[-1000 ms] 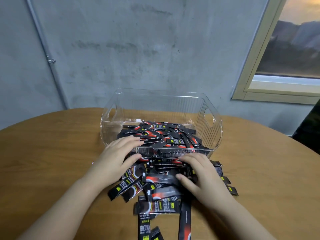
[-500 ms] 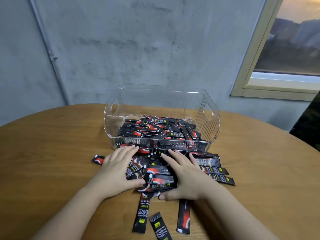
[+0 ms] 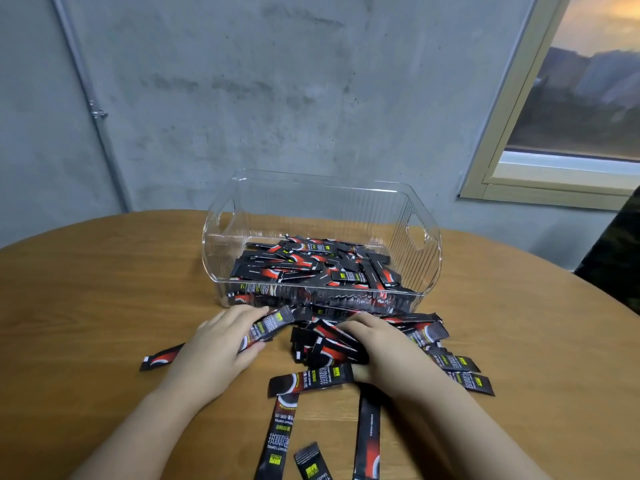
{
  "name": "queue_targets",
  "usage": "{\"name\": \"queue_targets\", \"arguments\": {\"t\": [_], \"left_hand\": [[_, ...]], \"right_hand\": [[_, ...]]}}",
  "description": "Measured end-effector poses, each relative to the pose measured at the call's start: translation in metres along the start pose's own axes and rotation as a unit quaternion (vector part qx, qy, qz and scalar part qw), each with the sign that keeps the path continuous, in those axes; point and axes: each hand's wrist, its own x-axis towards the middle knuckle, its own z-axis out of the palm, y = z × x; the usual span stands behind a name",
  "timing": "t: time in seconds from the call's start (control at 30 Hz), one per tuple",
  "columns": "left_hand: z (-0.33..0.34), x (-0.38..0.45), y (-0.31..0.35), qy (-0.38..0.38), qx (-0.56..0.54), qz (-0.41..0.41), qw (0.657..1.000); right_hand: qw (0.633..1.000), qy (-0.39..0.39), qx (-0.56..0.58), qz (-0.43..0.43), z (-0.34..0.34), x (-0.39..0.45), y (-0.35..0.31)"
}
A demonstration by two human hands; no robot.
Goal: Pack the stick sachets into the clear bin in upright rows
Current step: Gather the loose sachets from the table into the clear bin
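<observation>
Since half a second ago both hands have closed on sachets from the loose pile: the left hand point(image 3: 221, 344), which lay flat on the pile, now has its fingers curled around a small bunch of black stick sachets point(image 3: 268, 327) whose far ends point up and to the right toward the bin, and the right hand point(image 3: 384, 344), also flat before, now clamps a thicker bundle of sachets point(image 3: 323, 344) between thumb and fingers, the bundle sticking out to the left of the hand. Loose sachets lie scattered flat on the round wooden table point(image 3: 86, 306): one point(image 3: 161, 358) beside the left wrist, one point(image 3: 310, 379) crosswise just under the right thumb, several point(image 3: 464, 370) fanned out to the right of the right hand, and three near the bottom edge point(image 3: 278, 438). Just beyond the hands stands the clear bin point(image 3: 424, 244), with ribbed walls and cut-out handles, holding a jumbled layer of sachets point(image 3: 311, 265) that lie flat and crisscrossed, none upright. Behind it are a grey wall point(image 3: 277, 81) and a window point(image 3: 585, 98).
</observation>
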Motion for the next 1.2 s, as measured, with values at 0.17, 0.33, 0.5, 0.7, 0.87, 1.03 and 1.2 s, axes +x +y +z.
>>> {"name": "queue_targets", "arguments": {"t": [0.17, 0.33, 0.5, 0.7, 0.87, 1.03, 1.2], "left_hand": [[-0.003, 0.001, 0.001, 0.015, 0.008, 0.001, 1.000], [-0.009, 0.000, 0.004, 0.054, -0.015, 0.016, 0.998], [-0.018, 0.004, 0.009, 0.128, -0.007, 0.110, 0.986], [-0.052, 0.043, 0.033, 0.190, 0.051, 0.187, 0.962], [-0.070, 0.093, 0.059, 0.241, 0.050, 0.216, 0.945], [-0.054, 0.118, 0.057, 0.012, 0.070, 0.094, 0.993], [-0.038, 0.102, 0.035, -0.057, 0.075, 0.034, 0.995]], "right_hand": [[0.999, 0.032, -0.005, -0.003, -0.006, -0.006, -0.006], [0.997, 0.068, -0.015, -0.012, -0.009, -0.008, -0.007], [0.987, 0.163, -0.009, 0.003, -0.023, -0.012, 0.000], [0.957, 0.283, -0.069, -0.015, -0.053, 0.018, 0.014], [0.957, 0.260, -0.125, 0.040, -0.075, 0.062, 0.022], [0.979, 0.096, -0.142, 0.114, -0.079, 0.071, 0.024], [0.988, 0.118, -0.077, 0.056, -0.064, 0.041, 0.026]]}}
